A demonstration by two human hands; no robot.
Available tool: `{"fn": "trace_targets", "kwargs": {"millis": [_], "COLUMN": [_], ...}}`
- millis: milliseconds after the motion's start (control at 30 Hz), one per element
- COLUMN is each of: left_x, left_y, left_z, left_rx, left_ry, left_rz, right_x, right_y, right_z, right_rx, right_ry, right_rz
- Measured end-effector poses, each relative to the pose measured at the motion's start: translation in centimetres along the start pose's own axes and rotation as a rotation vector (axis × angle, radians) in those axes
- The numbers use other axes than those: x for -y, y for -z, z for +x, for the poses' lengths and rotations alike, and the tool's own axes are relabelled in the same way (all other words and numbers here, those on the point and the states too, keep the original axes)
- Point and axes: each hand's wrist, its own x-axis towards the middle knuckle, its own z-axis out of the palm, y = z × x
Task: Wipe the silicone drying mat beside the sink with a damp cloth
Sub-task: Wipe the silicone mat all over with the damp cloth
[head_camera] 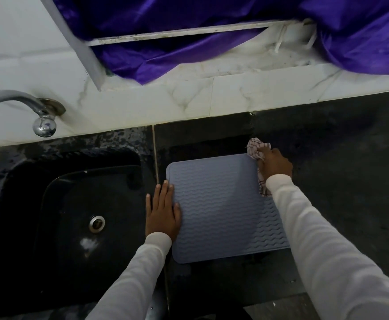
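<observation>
A chrome tap (22,109) juts from the marble-tiled wall (189,98), and purple fabric (189,56) drapes above.

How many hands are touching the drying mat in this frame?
2. The left hand lies flat on the drying mat at its left edge, beside the sink. The right hand grips the cloth at the mat's far right corner.

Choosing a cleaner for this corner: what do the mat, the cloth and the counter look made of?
Mat: matte grey-blue, wavy ridges, likely silicone. Cloth: thin checked woven fabric, bunched in the right hand. Counter: dark speckled stone, perhaps granite, dull finish.
</observation>
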Motion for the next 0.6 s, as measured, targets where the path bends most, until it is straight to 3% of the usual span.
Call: {"fn": "trace_targets", "kwargs": {"millis": [100,233,367,600], "left_x": [0.0,-0.1,0.0,0.0], "left_y": [0.1,0.2,-0.1,-0.1], "left_z": [-0.1,-0.1,0.0,-0.2], "left_rx": [-0.004,0.015,0.011,0.007], "left_ry": [-0.001,-0.003,0.005,0.002], "left_rz": [0.001,0.015,0.055,0.055], "right_x": [3.7,10.4,15.3,12.4], "right_y": [-0.4,-1.4,-3.2,-4.0], "right_z": [-2.2,-7.3,-13.1,-11.1], "right_rx": [-0.033,0.09,0.143,0.185], "right_ry": [0.136,0.366,0.608,0.535], "right_rz": [0.038,0.139,0.013,0.085]}}
